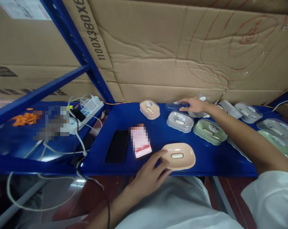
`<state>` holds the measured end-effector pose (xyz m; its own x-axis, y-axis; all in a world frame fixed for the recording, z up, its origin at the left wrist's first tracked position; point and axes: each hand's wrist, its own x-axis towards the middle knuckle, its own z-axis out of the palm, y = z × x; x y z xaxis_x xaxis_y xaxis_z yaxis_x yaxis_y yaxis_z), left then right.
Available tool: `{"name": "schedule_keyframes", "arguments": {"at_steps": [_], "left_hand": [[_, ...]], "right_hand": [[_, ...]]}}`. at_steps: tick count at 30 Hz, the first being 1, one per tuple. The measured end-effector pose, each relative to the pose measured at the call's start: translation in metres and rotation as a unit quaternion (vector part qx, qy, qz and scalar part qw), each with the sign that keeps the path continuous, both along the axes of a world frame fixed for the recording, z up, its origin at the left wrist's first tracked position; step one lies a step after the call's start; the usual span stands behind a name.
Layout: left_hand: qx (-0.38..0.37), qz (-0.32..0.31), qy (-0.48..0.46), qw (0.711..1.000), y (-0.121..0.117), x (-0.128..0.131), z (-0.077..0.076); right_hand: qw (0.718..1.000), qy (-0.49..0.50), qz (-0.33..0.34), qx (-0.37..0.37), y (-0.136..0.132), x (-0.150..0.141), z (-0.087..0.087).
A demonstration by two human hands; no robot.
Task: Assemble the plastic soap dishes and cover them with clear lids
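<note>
A peach-coloured oval soap dish lies near the shelf's front edge, a cream oblong piece in its middle. My left hand touches its left rim with fingers apart. At the back, my right hand reaches over a clear plastic lid, thumb and fingers spread; whether the fingertips touch it I cannot tell. Just in front of that hand sits a grey soap dish under a clear cover. To its right is a green covered soap dish, partly beneath my right forearm. Another peach dish with a round label stands at the back left.
Two phones, one dark and one lit, lie left of the front dish. More covered dishes crowd the right side. A cardboard wall rises behind the blue shelf. Power strip and white cables are at the left.
</note>
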<state>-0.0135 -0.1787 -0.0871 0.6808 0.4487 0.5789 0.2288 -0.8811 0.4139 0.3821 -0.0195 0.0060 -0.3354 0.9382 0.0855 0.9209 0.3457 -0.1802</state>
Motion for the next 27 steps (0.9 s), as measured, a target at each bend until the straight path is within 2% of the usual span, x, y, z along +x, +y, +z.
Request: {"name": "schedule_keyframes", "arguments": {"at_steps": [3,6,8,10,13,15,19,27], "left_hand": [[-0.02,0.038,-0.028,0.999,-0.001,0.001,-0.004],[-0.036,0.057,-0.047,0.997,-0.001,0.002,-0.008],[-0.047,0.064,-0.067,0.995,0.001,0.004,-0.011],[-0.067,0.067,-0.089,0.991,0.003,0.004,-0.014],[-0.104,0.068,-0.094,0.988,0.005,0.005,-0.016],[-0.109,0.067,-0.07,0.989,0.005,0.005,-0.014],[-0.088,0.057,-0.025,0.994,0.004,0.004,-0.008],[-0.074,0.052,-0.023,0.996,0.006,0.003,-0.005]], "right_hand": [[0.998,0.021,-0.006,0.06,-0.042,-0.008,0.025],[0.992,0.057,0.005,0.114,-0.104,-0.027,0.032],[0.989,0.094,0.036,0.111,-0.147,-0.044,0.021],[0.987,0.121,0.062,0.085,-0.184,-0.061,0.001],[0.986,0.138,0.079,0.059,-0.219,-0.079,-0.028],[0.987,0.134,0.077,0.049,-0.229,-0.086,-0.038],[0.988,0.12,0.076,0.059,-0.234,-0.092,-0.044],[0.985,0.131,0.069,0.089,-0.234,-0.091,-0.059]]}}
